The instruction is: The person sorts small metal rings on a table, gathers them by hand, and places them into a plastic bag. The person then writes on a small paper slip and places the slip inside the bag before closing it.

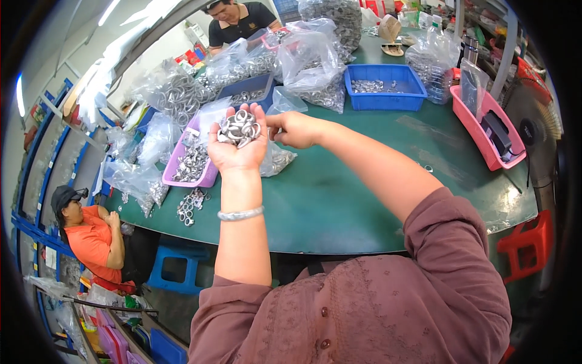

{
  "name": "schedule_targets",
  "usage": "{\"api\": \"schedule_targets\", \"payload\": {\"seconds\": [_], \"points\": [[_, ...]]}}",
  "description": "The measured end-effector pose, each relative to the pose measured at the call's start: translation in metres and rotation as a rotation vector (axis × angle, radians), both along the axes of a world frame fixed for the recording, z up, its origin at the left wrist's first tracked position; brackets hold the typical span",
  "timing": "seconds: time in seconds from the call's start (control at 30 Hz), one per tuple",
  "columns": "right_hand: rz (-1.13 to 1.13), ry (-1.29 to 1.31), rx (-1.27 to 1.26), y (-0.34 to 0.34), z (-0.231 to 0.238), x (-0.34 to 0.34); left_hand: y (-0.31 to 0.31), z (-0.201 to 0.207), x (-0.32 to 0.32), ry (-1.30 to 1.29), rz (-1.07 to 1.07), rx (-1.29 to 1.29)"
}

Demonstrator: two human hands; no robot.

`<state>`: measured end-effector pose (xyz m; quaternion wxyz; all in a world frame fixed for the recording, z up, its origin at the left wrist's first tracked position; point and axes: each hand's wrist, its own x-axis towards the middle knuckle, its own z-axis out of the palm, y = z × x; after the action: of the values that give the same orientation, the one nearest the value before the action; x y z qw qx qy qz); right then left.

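My left hand [235,156] is palm up over the table, its fingers curled around a heap of silvery metal rings [240,127]. Beside the heap is my right hand [298,130], thumb and fingers pinched together close to the left fingers; anything between them is too small to make out. A lilac plastic basket [210,176] stands just left of my left wrist with more metal pieces inside. Loose rings [187,212] lie on the green table [339,203] in front of that basket. Partly behind my left hand rests a clear bag [280,160] of metal parts.
Clear bags [312,64] of metal parts crowd the far side. A blue tray [386,103] and a pink basket [490,130] holding a black object stand to the right. One person [239,21] is across the table, another [94,233] at left. A fan [536,145] stands far right.
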<state>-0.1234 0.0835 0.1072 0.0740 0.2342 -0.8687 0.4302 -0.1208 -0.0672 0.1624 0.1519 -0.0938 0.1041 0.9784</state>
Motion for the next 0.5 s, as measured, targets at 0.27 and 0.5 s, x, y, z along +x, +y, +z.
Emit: {"api": "schedule_targets", "payload": {"seconds": [0.27, 0.5], "points": [[-0.196, 0.180, 0.083, -0.002, -0.001, 0.007, 0.018, -0.007, -0.021, -0.037, -0.105, 0.002], [-0.263, 0.220, 0.002, 0.003, -0.016, 0.010, 0.032, -0.017, -0.023, -0.100, -0.058, -0.031]]}}
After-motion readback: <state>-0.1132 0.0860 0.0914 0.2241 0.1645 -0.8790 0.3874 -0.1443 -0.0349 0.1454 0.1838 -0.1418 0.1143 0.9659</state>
